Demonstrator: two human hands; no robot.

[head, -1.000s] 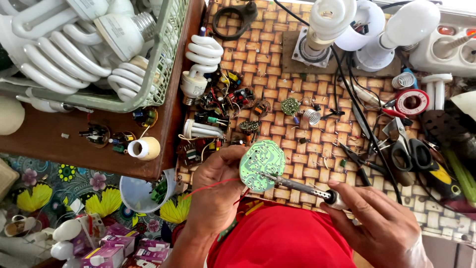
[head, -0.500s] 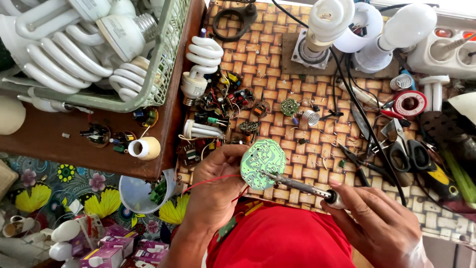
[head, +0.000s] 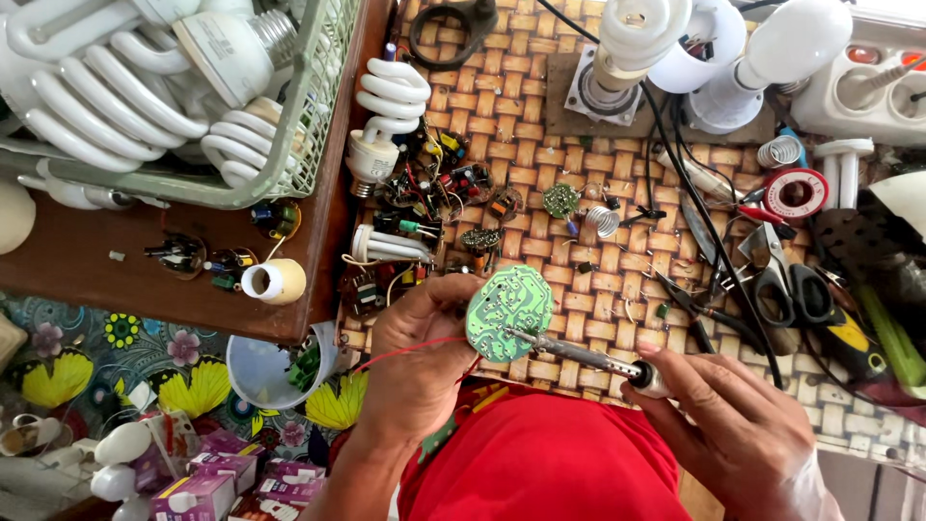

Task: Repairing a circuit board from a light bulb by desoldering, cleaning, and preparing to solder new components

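Observation:
My left hand holds a round green circuit board upright by its left edge, with a thin red wire running across the fingers. My right hand grips a soldering iron by its handle. The iron's metal tip rests on the lower middle of the board. Both hands hover over a woven mat, just above my red shirt.
A green basket of white spiral lamps sits on a brown shelf at upper left. Loose electronic parts, scissors, a solder reel, lamp holders and a power strip crowd the mat. Small boxes lie at lower left.
The board and left hand shifted slightly right and up. The iron's tip stays on the board, moving a little along its lower face.

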